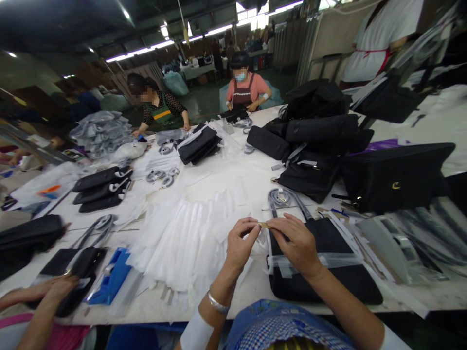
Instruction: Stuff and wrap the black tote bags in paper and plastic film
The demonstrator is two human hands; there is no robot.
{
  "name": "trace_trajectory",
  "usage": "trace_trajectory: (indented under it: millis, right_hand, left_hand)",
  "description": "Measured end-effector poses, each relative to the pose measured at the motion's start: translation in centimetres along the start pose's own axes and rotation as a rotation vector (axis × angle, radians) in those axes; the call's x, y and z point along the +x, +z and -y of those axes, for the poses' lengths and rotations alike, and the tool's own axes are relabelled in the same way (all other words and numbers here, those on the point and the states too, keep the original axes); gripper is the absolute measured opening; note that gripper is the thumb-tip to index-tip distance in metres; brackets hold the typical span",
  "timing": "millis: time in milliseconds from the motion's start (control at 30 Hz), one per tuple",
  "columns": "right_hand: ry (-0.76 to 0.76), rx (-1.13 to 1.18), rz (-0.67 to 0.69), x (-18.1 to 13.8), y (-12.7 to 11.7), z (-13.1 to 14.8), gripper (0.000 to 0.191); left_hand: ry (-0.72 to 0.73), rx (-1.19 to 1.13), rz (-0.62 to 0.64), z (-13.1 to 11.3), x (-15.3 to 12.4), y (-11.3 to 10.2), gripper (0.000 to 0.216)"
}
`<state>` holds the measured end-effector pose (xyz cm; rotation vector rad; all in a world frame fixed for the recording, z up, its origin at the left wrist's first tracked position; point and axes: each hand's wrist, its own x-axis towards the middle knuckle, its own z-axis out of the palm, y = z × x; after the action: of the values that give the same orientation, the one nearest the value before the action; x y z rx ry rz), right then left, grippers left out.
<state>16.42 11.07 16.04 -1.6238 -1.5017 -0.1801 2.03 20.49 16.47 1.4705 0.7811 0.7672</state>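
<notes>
Though clear film (337,261) already crosses my flat black bag (324,288), left hand (240,240) and right hand (298,240) pinch a loose tan strip (264,225).

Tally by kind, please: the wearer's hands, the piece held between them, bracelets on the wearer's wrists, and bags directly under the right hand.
Bare hands, left hand and right hand: 2
Small yellowish-brown strip: 1
Silver metal bracelet: 1
Flat black bag: 1
Total: 5

Pinched between your left hand (241,243) and right hand (297,243), the tan piece (264,225) is too small to identify. Your right forearm (339,294) hides part of the black bag (295,284). At near left, your view's edge crops a co-worker's arms (44,316); far people (218,58) blur.
</notes>
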Motion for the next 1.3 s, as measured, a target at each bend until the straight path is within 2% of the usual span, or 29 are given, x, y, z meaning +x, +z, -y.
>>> trace_trajectory:
  millis: [200, 333, 433, 567, 667, 733, 933, 1100, 1200, 1300]
  right_hand:
    - [-0.020, -0.118, -0.097, -0.4, -0.7, -1.5, 0.017]
    - [0.045, -0.125, -0.147, -0.9, -1.0, -2.3, 0.014]
    - [0.127, -0.086, -0.158, -1.3, -1.0, -2.4, 0.010]
    - [0.313, 0.000, -0.129, -2.2, -0.8, -2.4, 0.009]
    - [0.453, 0.074, -0.026, -2.7, -0.3, -2.6, 0.013]
    - [0.490, 0.105, 0.032, -2.7, -0.1, -2.6, 0.016]
    - [0.358, 0.082, -0.031, -2.3, 0.4, 0.2, 0.031]
    - [0.113, 0.054, 0.100, -2.3, 1.1, 2.8, 0.055]
    - [0.086, 0.031, 0.057, -2.2, 1.4, 2.7, 0.044]
    - [0.132, 0.107, -0.005, -2.1, 1.2, 2.0, 0.029]
  left_hand:
    - [-0.126, -0.277, 0.048, -0.4, -0.3, -1.0, 0.012]
    - [-0.179, -0.545, 0.049, -0.8, -0.2, -2.0, 0.011]
    - [-0.148, -0.629, 0.009, -1.0, 0.1, -2.6, 0.012]
    - [-0.123, -0.632, -0.048, -1.0, 0.5, -3.3, 0.014]
    - [-0.175, -0.658, -0.014, -1.1, 0.5, -3.2, 0.017]
    - [-0.207, -0.646, 0.017, -1.2, 0.4, -2.8, 0.018]
    - [-0.286, -0.692, -0.004, -1.0, 0.2, -0.7, 0.024]
    - [-0.338, -0.756, -0.038, -0.7, 0.2, 0.6, 0.023]
    - [-0.348, -0.774, -0.017, -0.7, 0.1, 1.0, 0.020]
    - [-0.323, -0.704, 0.015, -0.8, 0.0, 1.0, 0.021]
